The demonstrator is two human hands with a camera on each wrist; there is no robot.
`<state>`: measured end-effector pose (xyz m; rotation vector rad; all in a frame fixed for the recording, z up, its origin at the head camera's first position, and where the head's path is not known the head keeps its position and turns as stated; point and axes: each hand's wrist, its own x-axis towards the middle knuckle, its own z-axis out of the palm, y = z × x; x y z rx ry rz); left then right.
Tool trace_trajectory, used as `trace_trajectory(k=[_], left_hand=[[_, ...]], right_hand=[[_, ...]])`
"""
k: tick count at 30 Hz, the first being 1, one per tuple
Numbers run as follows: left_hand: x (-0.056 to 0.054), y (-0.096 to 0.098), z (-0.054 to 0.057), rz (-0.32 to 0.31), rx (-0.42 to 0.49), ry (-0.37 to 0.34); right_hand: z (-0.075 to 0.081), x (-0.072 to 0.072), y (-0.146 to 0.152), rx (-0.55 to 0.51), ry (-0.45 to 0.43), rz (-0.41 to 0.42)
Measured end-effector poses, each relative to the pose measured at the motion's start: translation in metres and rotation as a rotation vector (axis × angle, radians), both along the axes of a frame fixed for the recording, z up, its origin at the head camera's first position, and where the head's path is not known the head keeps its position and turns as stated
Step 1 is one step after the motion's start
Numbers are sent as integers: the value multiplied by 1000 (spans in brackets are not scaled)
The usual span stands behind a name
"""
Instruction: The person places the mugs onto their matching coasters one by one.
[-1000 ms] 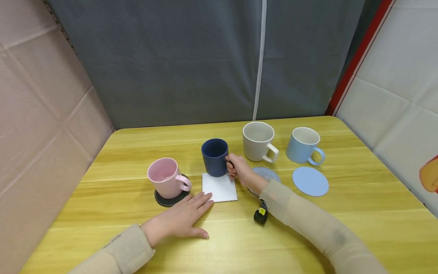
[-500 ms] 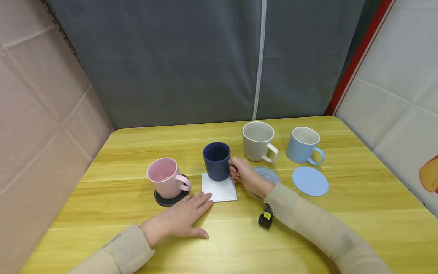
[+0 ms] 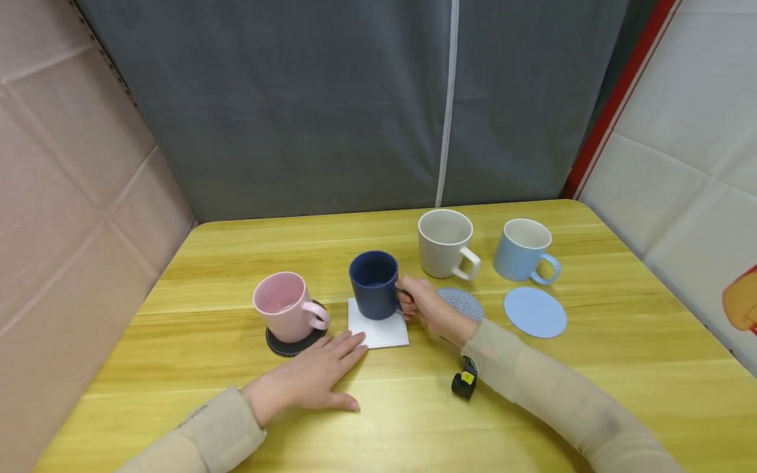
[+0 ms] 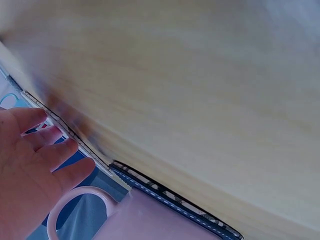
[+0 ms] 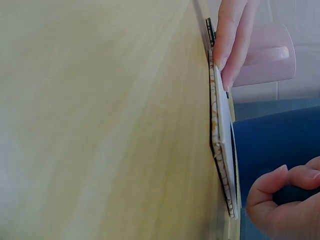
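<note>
My right hand [image 3: 428, 307] grips the handle of a navy blue mug [image 3: 374, 292]. The mug is upright over the rear part of a square white coaster [image 3: 383, 335]; whether its base touches the coaster I cannot tell. My left hand [image 3: 315, 378] lies palm down with fingers straight, its fingertips at the coaster's left front corner. Just left of them, a pink mug [image 3: 284, 314] stands on a round black coaster [image 3: 294, 347]. In the right wrist view, the curled right fingers [image 5: 267, 187] are beside the navy mug [image 5: 280, 135].
Behind and right of my right hand stand a cream mug [image 3: 445, 246] and a light blue mug [image 3: 523, 253]. A grey speckled coaster [image 3: 464, 302] is partly hidden by my right arm. A light blue round coaster [image 3: 535, 313] lies at right. Dark cloth [image 3: 319, 118] hangs behind the table.
My right hand has brought the navy mug toward me and slightly right, further over the white coaster. The left hand has stayed in place.
</note>
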<state>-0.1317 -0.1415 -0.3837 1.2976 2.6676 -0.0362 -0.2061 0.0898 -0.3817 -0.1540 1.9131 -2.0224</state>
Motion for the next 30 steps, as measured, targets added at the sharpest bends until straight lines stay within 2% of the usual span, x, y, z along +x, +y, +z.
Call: trace_trajectory(k=[7, 16, 30], left_hand=[[0, 0, 0, 1, -5, 6], [0, 0, 1, 0, -7, 4], [0, 1, 0, -6, -12, 19]], right_hand=[[-1, 4, 3, 14, 17, 32], [-1, 8, 5, -20, -31, 17], [-3, 12, 7, -8, 3, 103]])
